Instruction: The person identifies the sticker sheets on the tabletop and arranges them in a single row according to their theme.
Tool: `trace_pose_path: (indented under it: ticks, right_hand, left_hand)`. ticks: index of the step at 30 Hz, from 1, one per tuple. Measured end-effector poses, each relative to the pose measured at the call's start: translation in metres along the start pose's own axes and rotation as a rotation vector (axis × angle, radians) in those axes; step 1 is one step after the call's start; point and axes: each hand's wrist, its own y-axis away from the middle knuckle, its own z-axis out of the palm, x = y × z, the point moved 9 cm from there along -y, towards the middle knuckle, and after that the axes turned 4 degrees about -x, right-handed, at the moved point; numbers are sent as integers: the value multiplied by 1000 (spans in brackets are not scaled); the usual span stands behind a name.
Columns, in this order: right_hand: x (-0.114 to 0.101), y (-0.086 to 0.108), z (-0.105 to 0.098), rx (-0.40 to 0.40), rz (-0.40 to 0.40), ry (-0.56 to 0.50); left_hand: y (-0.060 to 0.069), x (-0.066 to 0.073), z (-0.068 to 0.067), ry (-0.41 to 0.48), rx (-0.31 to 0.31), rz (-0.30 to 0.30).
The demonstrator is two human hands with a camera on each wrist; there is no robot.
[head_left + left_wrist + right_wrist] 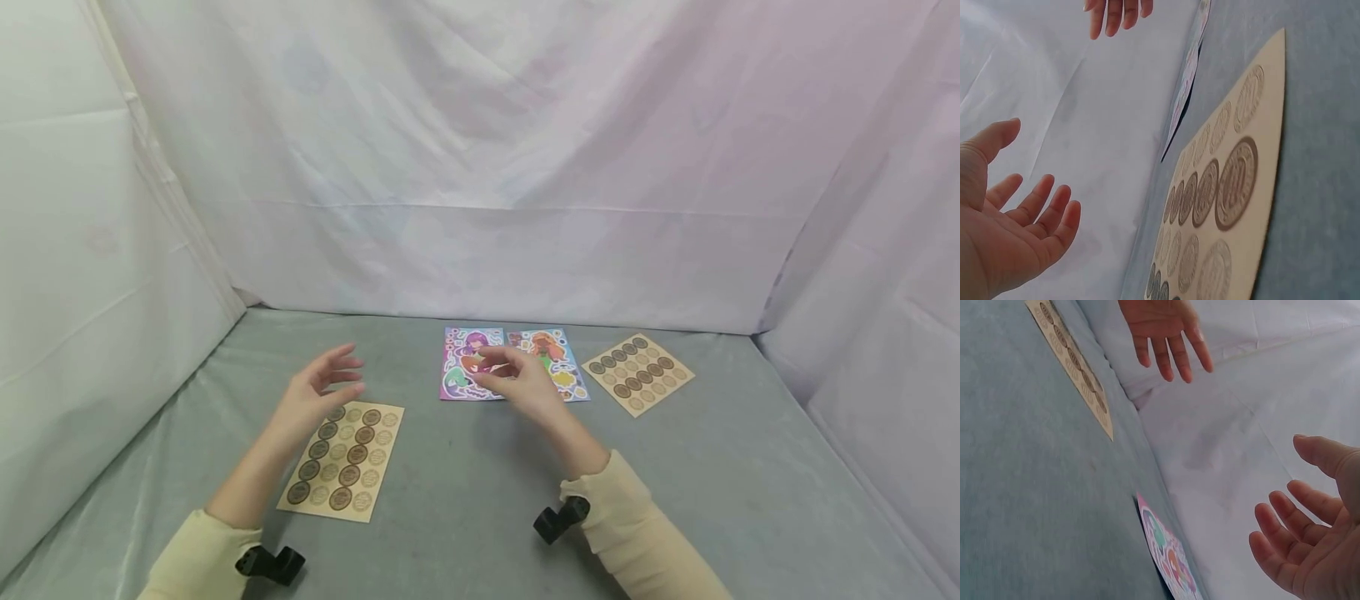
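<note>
My left hand hovers above the far end of a tan sticker sheet with rows of dark and pale round stickers. In the left wrist view its fingers are loosely bent, with nothing held. My right hand is raised in front of two colourful sticker sheets. The purple-edged sheet has a purple-haired figure on it. Beside it, partly behind the hand, lies a blue-edged sheet with an orange-haired figure. The right wrist view shows this hand's relaxed fingers holding nothing.
A second tan sheet of round stickers lies turned at an angle on the right. Grey cloth covers the table. White curtains close off the back and both sides. A small black device sits at each wrist.
</note>
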Motion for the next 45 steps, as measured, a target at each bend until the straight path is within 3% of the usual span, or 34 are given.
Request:
trace_pose_path:
  ticks: [12, 21, 30, 41, 45]
  right_hand:
    - [12, 10, -35, 53, -3, 21]
    - [23, 22, -65, 87, 16, 45]
    - [41, 34, -92, 126, 99, 138]
    - [54, 46, -121, 172, 134, 201]
    - [54, 50, -131, 187, 108, 239]
  left_hand:
    - [-15, 19, 31, 76, -80, 22]
    - [-23, 18, 59, 88, -97, 33]
    - [-29, 13, 93, 97, -151, -14]
    - [-41, 22, 126, 114, -210, 44]
    - [-46, 27, 135, 119, -220, 82]
